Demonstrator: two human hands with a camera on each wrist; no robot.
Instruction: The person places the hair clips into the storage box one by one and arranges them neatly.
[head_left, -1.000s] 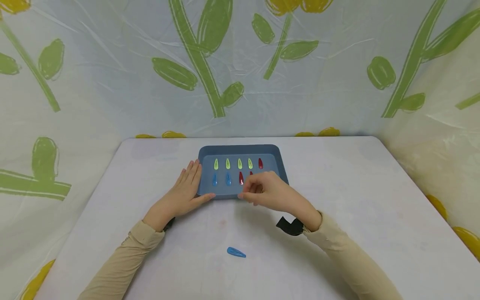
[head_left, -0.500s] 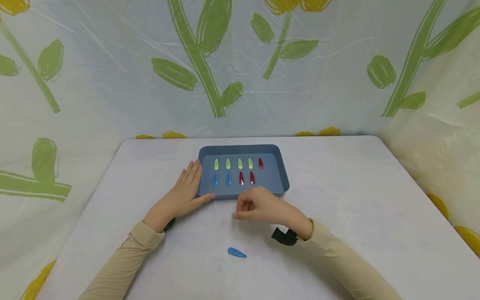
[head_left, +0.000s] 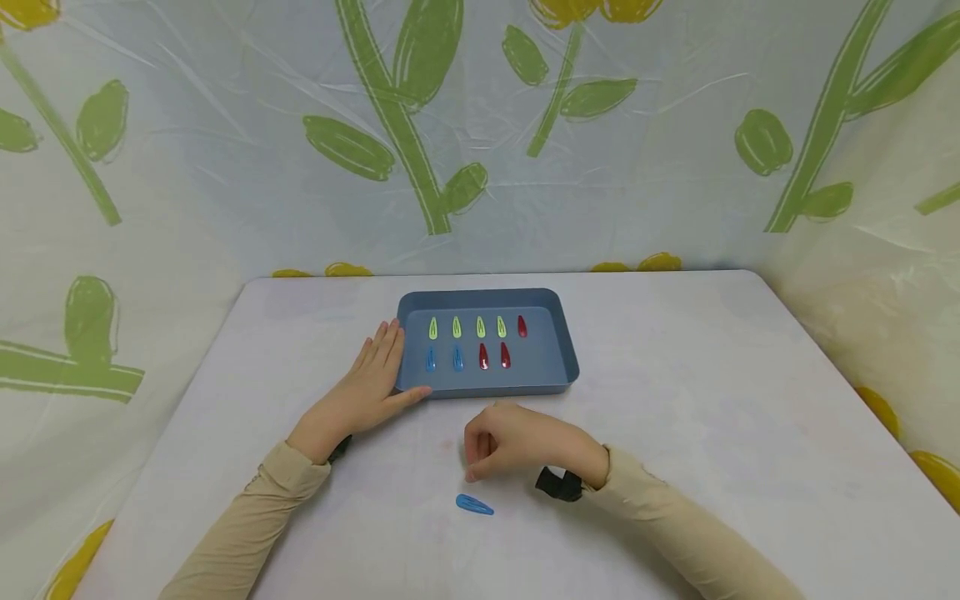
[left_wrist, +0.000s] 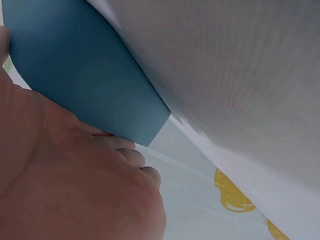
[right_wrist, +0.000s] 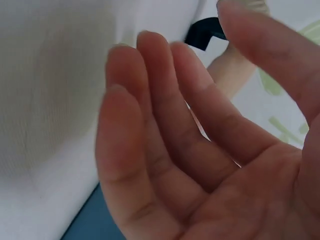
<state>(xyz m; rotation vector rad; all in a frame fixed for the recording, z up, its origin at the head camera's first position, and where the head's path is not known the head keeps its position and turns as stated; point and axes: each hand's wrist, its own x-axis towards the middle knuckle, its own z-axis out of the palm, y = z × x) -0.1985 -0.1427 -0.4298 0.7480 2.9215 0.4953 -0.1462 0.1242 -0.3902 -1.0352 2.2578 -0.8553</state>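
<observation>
My left hand (head_left: 360,398) rests with straight fingers against the left side of the blue-grey tray (head_left: 487,391), its thumb along the front wall. In the left wrist view the palm lies beside the tray's outer wall (left_wrist: 85,75). Just beyond a single blue snap hair clip (head_left: 474,504) on the table hovers my right hand (head_left: 517,437). Its fingers bend loosely and the thumb stands apart from them; the right wrist view shows nothing between them. Inside the tray lie two rows: several yellow-green clips (head_left: 457,327) with a red clip (head_left: 522,326), then two blue clips (head_left: 458,358) and two red clips (head_left: 505,355).
The tray stands toward the back of a white table (head_left: 675,400). A curtain (head_left: 247,150) printed with green leaves and yellow flowers hangs behind and at both sides. Each wrist wears a black band (head_left: 559,483).
My right hand has come back from over the tray toward the blue hair clip on the table, uncovering the red clips in the front row. The left hand stays at the tray.
</observation>
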